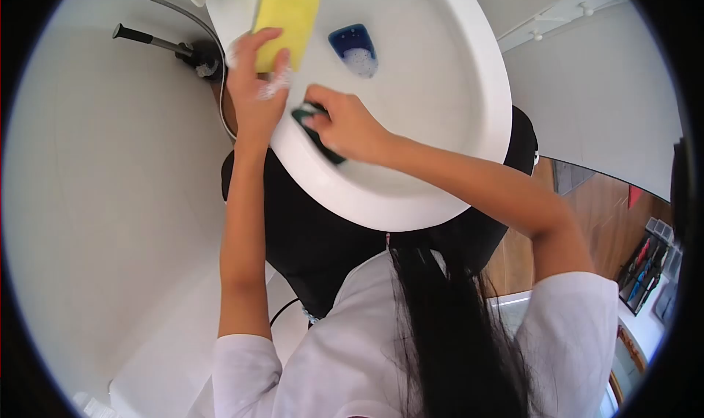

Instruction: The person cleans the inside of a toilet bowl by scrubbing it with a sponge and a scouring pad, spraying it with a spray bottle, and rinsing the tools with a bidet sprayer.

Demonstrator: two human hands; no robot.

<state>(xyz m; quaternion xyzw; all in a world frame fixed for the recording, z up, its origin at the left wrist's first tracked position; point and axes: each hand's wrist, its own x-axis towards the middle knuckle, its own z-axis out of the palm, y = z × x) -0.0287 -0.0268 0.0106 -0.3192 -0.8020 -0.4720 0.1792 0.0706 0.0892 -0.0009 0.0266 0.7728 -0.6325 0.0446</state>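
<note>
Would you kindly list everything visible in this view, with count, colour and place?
Oval ceramic toilet bowl: one, white, centre top.
Blue water with foam: one pool, in the bowl.
Rectangular yellow sponge: one, on the bowl's rim, under the left hand.
Dark green scouring pad: one, on the rim, under the right hand.
Black-handled hose sprayer: one, upper left by the wall.
Left hand: grip on the sponge.
Right hand: grip on the pad.

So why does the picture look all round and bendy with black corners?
Head view: a fisheye lens bends straight edges and leaves black corners; light is bright and even, so the white bowl nearly washes out; the left hand on the yellow sponge looks sharp, without motion blur.
</note>
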